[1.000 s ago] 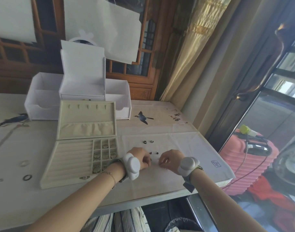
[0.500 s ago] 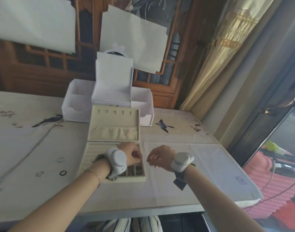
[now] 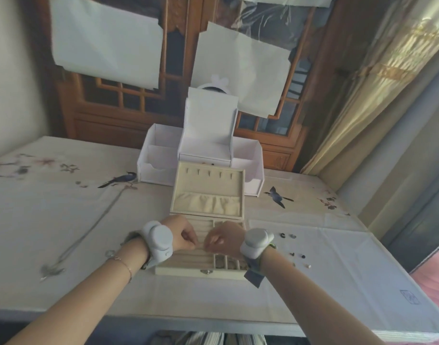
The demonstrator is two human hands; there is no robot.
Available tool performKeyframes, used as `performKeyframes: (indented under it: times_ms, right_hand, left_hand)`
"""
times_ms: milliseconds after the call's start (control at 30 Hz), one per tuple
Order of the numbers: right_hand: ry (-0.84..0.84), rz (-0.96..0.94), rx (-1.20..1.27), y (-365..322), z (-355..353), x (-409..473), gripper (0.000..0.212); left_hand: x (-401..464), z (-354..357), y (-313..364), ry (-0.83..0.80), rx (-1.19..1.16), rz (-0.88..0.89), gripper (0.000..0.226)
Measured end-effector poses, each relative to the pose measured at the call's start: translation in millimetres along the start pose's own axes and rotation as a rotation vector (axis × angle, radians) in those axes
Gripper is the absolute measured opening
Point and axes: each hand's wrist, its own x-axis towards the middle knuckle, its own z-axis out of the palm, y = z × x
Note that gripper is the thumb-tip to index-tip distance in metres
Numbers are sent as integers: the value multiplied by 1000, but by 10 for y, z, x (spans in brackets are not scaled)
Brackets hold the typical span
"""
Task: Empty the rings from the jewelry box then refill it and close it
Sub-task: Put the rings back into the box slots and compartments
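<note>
Head cam, near to far: both forearms reach in from the bottom edge, each w/ a grey-white puck-shaped wrist tracker; left wrist also has a thin chain bracelet [image 3: 123,263]. Left hand [image 3: 181,232] and right hand [image 3: 224,239] meet over the front half of the open cream velvet-lined jewelry box [image 3: 201,270]. Both are curled, fingertips pinched nearly shut and almost touching each other above the ring-roll slots. Something tiny may sit between the pinches, too small and blurred to tell what, or which hand has it.

Box sits mid-table on the pale bird-print tablecloth [image 3: 64,220], metal clasp at its front wall. Ribbed ring rolls on its left side, small square compartments on its right w/ small items inside. Lid stands upright behind the hands, w/ a gathered pocket and a row of hooks.

Right of the box, several small dark and silver rings [image 3: 291,236] lie loose on the cloth, apart from each other. Left of it, a few more ring-like bits near the left wrist.

Farther back, touching the lid's rear: white open-topped desk organizer [image 3: 163,155] w/ raised centre panel.
</note>
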Motion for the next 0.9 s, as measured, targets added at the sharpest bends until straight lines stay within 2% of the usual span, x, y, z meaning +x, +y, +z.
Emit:
performKeyframes:
  times_ms: [333,767,900]
  right_hand:
    - [-141,5,14,-171,121,156,17]
    - [-158,107,44,-96,134,310,12]
    - [-162,137,-18,-68,149,361,12]
  left_hand:
    - [-79,-18,-154,-116,103,-32,23]
    - [12,-118,-116,-243,160,-46,27]
    - [79,-127,-108,-270,161,-64,27]
